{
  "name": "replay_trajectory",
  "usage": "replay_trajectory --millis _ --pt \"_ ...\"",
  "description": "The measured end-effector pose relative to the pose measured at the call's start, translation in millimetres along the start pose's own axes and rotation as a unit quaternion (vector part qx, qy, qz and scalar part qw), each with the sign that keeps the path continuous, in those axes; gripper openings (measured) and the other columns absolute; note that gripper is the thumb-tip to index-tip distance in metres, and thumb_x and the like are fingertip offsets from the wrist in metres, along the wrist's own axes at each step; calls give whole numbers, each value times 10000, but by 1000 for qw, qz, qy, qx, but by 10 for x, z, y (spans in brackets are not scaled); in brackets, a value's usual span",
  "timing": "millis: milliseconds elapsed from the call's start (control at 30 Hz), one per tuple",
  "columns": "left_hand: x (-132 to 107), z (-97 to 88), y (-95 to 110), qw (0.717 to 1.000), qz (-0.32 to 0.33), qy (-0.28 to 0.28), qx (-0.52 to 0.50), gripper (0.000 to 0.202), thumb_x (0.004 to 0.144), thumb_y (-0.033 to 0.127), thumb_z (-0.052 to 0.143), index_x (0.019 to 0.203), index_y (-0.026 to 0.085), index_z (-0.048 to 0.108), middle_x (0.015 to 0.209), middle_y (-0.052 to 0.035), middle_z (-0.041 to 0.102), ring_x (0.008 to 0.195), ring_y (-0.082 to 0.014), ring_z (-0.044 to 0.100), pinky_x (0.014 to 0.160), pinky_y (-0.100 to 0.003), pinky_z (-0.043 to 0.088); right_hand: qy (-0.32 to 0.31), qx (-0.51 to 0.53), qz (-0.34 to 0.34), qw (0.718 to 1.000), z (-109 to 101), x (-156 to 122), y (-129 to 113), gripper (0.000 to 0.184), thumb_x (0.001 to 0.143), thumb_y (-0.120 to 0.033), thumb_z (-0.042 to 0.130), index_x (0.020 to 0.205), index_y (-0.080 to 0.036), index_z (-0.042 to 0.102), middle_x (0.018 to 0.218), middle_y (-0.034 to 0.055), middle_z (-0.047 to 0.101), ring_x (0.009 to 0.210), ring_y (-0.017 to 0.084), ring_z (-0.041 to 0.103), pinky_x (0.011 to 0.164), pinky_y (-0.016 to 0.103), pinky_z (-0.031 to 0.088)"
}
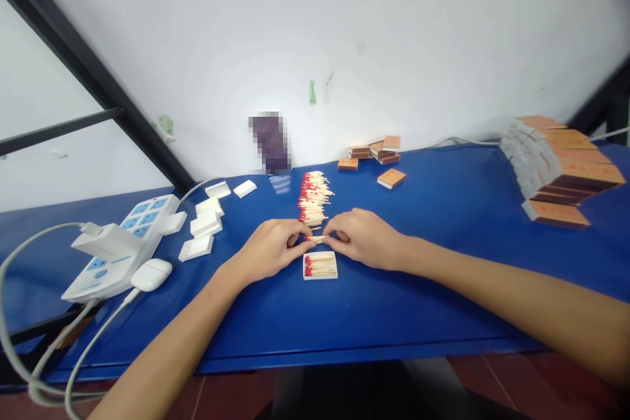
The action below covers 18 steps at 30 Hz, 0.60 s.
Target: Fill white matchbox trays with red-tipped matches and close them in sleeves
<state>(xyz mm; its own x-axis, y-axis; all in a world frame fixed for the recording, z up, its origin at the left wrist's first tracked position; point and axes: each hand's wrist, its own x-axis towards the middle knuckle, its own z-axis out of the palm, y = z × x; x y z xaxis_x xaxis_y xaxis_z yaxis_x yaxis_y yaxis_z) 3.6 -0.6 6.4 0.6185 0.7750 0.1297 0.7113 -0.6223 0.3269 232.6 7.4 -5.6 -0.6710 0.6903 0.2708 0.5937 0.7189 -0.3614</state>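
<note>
Between the fingertips of my left hand (275, 246) and my right hand (364, 236) a few matches (317, 239) lie sideways, pinched at both ends, red heads toward the left. Just below them on the blue table is a white matchbox tray (319, 277) that holds a layer of matches (322, 265), their red heads also at the left. Above my hands a long pile of loose red-headed matches (315, 197) stretches toward the wall. Both hands are closed at the fingertips and hover close above the tray's far edge.
Several white matchbox trays (205, 223) lie left of the pile. A power strip (147, 210) with a charger (108, 243), cables and a white earbud case (151, 274) takes the left side. Orange matchboxes (392, 178) sit at the back; a large matchbox stack (566, 157) stands at right.
</note>
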Motion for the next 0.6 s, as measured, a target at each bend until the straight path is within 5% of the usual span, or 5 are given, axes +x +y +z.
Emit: replay_trajectory --millis 233,600 --pt "9 -32 35 995 50 3 91 288 1001 370 409 969 183 626 907 -34 595 787 -148 553 681 -255 408 -12 0 2 1000 -4 13 -21 204 929 -293 523 859 -174 674 684 0 592 593 110 454 598 258 275" --pt "55 -38 152 964 73 -42 251 275 1029 308 320 983 152 542 984 -77 619 845 -195 586 756 -319 459 -53 -44 13 998 -21 31 -62 146 943 -277 482 896 -182 583 804 32 654 680 151 538 626 281 274"
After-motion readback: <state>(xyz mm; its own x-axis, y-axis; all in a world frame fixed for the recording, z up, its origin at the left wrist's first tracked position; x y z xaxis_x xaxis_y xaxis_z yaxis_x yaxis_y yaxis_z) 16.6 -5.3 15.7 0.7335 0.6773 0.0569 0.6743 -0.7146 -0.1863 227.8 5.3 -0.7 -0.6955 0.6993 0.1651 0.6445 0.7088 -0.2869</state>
